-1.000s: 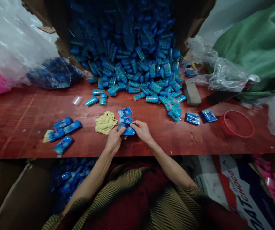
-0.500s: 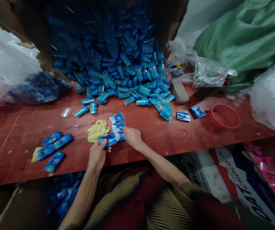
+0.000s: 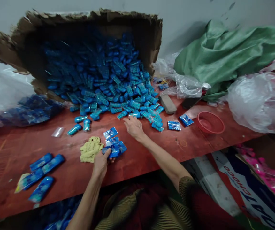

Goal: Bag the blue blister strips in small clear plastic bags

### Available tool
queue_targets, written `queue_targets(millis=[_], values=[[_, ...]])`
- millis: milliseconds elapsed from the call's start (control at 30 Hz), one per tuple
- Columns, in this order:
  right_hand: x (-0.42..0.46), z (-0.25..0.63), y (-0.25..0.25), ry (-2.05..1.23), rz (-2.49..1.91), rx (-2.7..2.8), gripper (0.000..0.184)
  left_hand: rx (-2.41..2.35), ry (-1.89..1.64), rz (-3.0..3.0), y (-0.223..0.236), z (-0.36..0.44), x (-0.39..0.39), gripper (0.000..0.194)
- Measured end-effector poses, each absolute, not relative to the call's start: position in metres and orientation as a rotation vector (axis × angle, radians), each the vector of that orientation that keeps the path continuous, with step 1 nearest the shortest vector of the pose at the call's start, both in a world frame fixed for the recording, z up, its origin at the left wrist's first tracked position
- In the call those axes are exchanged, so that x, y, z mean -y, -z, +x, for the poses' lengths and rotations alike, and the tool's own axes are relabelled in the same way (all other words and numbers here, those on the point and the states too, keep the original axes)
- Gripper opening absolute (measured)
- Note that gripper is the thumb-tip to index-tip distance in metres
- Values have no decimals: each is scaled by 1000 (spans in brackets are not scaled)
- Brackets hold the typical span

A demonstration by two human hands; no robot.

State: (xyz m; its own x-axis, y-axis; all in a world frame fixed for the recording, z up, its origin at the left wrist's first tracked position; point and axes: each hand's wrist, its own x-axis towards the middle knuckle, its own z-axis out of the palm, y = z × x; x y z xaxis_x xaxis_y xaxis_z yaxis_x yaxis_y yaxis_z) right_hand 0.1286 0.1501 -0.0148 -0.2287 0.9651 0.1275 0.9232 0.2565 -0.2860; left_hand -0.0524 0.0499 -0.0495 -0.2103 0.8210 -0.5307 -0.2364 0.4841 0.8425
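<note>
My left hand [image 3: 101, 163] grips a blue sachet packet [image 3: 115, 150] near the front edge of the red table [image 3: 151, 150], next to a crumpled yellow cloth [image 3: 89, 149]. Two more blue sachets [image 3: 110, 133] lie just beyond it. My right hand [image 3: 133, 126] stretches forward, fingers spread, touching the edge of a big heap of small blue bottles [image 3: 118, 92] that spills out of a torn cardboard box [image 3: 56, 28] lying on its side.
Filled blue packs [image 3: 41, 171] lie at the left front. A red bowl [image 3: 210, 122], two sachets [image 3: 180, 123] and a grey block [image 3: 167, 103] sit at the right. Clear plastic bags [image 3: 257, 102] and a green sheet [image 3: 223, 54] crowd the back right.
My right hand let go of the sachet and reached forward to the bottle heap. My left hand kept the sachet. The camera tilted up, showing the whole box.
</note>
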Motion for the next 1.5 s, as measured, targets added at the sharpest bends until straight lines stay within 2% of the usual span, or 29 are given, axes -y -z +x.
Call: queue_targets(millis=[200, 533, 667, 1000, 1500], values=[[-221, 93, 10, -133, -1316, 2454, 34, -1361, -1045, 573, 50, -54, -50, 43], [-223, -86, 18, -214, -621, 2753, 34, -1381, -1028, 616, 61, -52, -45, 48], [-235, -119, 35, -223, -629, 2834, 41, -1333, -1008, 587, 65, -54, -45, 48], [-266, 1, 60, -301, -792, 2791, 38, -1408, -949, 463, 57, -54, -49, 46], [-204, 148, 53, -287, -1213, 2744, 48, -1464, -1024, 356, 42, -49, -57, 43]])
